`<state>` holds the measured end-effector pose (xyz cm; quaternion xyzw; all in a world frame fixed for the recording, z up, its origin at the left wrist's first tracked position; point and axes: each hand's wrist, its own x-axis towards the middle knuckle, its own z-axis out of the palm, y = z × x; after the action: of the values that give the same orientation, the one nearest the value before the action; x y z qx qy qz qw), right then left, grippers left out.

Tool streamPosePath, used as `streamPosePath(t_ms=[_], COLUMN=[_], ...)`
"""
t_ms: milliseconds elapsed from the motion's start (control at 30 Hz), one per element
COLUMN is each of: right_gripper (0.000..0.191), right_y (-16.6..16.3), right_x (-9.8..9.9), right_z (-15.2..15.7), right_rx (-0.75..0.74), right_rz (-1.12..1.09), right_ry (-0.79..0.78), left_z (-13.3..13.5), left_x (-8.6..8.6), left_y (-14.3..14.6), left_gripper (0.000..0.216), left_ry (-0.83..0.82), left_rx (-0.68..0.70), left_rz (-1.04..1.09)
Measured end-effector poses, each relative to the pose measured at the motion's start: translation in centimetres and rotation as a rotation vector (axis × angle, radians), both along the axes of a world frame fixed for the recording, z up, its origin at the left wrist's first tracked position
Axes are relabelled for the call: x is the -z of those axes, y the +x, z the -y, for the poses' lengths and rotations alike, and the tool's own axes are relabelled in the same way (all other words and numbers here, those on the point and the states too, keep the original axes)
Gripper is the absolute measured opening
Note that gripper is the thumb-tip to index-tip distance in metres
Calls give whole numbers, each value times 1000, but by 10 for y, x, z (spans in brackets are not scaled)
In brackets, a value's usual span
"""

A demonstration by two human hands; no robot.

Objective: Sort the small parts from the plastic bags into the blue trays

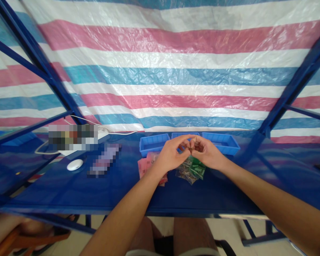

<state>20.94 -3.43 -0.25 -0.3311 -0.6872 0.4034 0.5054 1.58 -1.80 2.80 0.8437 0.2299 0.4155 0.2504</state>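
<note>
My left hand (172, 153) and my right hand (206, 152) meet above the blue table (69, 188), fingertips pinched together on a tiny part that I cannot make out. Just below them lie clear and green plastic bags (193, 170) holding small pieces. Pink bags (146, 165) lie under my left wrist. Both hands hover a little in front of the middle blue tray (184, 135).
Three shallow blue trays, left (153, 143) and right (221, 142) among them, stand in a row at the table's back. A white round device (75, 164) and white cables (42, 147) lie at left. A striped tarp (160, 71) hangs behind; blue frame bars (40, 60) flank both sides.
</note>
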Motion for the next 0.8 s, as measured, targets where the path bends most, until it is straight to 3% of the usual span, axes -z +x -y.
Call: streamPosePath(t_ms=[267,533,667,800], right_gripper=[28,37,40,41], right_y=[1,8,9,8], right_x=[-6,-2,-2,-5], right_z=[-1,-9,-10,-6], right_rx=[89,168,208,198], right_rz=[-35,-150,-179,-200], right_ry=[-7,-60,-54,-67], left_z=[-9,-4,-5,-5], left_x=[9,0,2,7], left_y=[0,0,0,2], left_gripper=[51,27,10,17], left_ry=[-16,185,164,70], left_rx=[-74,-180,-174,-154], left_rz=[38,72,-1,-28])
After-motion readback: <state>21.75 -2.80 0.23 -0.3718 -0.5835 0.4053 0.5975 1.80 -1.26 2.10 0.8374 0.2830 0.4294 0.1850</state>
